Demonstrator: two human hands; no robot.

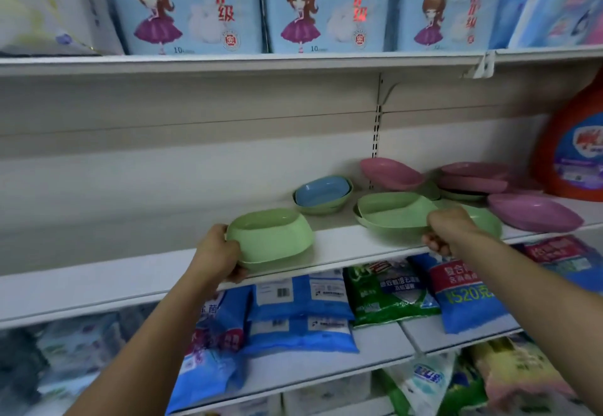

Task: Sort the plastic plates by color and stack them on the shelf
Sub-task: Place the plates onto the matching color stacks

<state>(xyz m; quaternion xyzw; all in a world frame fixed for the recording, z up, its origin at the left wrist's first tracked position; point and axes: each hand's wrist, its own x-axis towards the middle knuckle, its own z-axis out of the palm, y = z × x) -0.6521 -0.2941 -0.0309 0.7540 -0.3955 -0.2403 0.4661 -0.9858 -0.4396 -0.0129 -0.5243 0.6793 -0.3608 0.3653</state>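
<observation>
On the white middle shelf [130, 281], my left hand [217, 254] grips a stack of green plates [270, 236] near the front edge. My right hand [448, 229] grips the rim of another green plate pile [391, 211] further right. A blue plate [321, 190] lies in a green plate behind them. Pink plates lie at the back [390, 174], in a mixed pile [473, 182] and at the right [535, 213].
A red detergent jug [577, 154] stands at the shelf's right end. Blue boxes [186, 7] fill the shelf above. Bags of washing powder [303, 311] lie on the shelves below. The left half of the middle shelf is bare.
</observation>
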